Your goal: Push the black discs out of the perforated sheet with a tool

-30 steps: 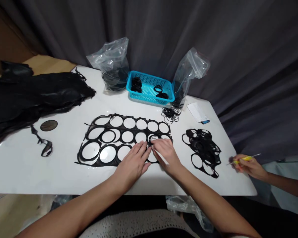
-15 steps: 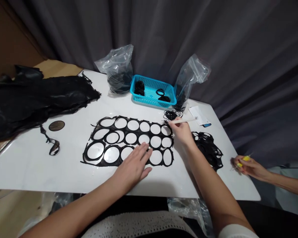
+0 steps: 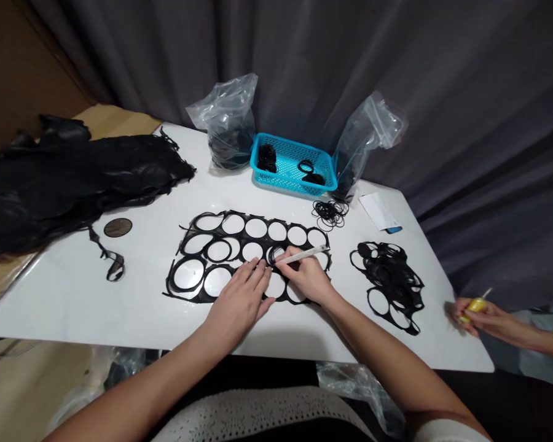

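Observation:
A black rubber sheet (image 3: 221, 248) full of round cut-outs lies flat on the white table (image 3: 64, 294). My left hand (image 3: 239, 301) rests flat on its near edge, fingers stretched out. My right hand (image 3: 306, 276) is beside it, closed on a thin white stick-like tool (image 3: 301, 255). The tool's tip points left at a ring in the sheet's middle row.
A turquoise basket (image 3: 292, 169) with black rings stands at the back between two clear plastic bags (image 3: 228, 126). Loose thin rings (image 3: 329, 213) and a crumpled black sheet (image 3: 391, 282) lie right. A heap of black sheets (image 3: 64, 178) fills the left. Another person's hand (image 3: 477, 313) holds a yellow tool.
My right hand reached out to the loose rings with the white tool, then came back to the sheet beside my left hand. The view shifted slightly.

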Motion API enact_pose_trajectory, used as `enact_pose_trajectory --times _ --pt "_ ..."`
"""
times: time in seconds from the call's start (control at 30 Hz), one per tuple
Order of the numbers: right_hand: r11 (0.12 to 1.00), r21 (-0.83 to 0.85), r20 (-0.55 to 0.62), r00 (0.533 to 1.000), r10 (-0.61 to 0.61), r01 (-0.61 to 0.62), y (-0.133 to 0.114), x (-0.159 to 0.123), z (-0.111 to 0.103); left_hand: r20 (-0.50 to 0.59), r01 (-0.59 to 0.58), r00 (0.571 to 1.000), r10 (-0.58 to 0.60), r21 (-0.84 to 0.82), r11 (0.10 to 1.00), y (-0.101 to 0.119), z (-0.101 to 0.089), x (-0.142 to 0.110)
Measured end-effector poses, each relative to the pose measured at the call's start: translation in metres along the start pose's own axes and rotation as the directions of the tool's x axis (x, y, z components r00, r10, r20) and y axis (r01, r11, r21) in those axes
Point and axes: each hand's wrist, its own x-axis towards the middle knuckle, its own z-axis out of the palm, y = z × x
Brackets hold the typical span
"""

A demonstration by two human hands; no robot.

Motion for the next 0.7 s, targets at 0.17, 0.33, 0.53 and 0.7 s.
enact_pose_trajectory --times 0.17,0.33,0.53,0.7 --pt "0.997 -0.064 -0.011 0.999 -0.046 0.045 0.0015 -0.0010 0.0024 0.002 -0.002 1.000 0.002 -0.001 1.000 -0.0002 -0.0009 0.0003" --pt "0.995 -0.072 -0.029 0.997 -0.074 0.071 -0.0004 -0.0034 0.0039 -0.002 -0.003 1.000 0.003 0.010 1.000 -0.0002 0.0002 0.0008" --pt "0.995 -0.081 -0.033 0.997 -0.068 0.065 0.0001 -0.0045 0.0037 -0.004 -0.003 1.000 0.004 0.017 1.000 0.0002 -0.0004 0.0021" --pt "0.972 -0.164 -0.041 0.983 -0.178 0.169 -0.0001 -0.0083 0.0073 0.019 -0.010 1.000 0.009 0.032 0.999 0.0002 -0.0017 0.0045"
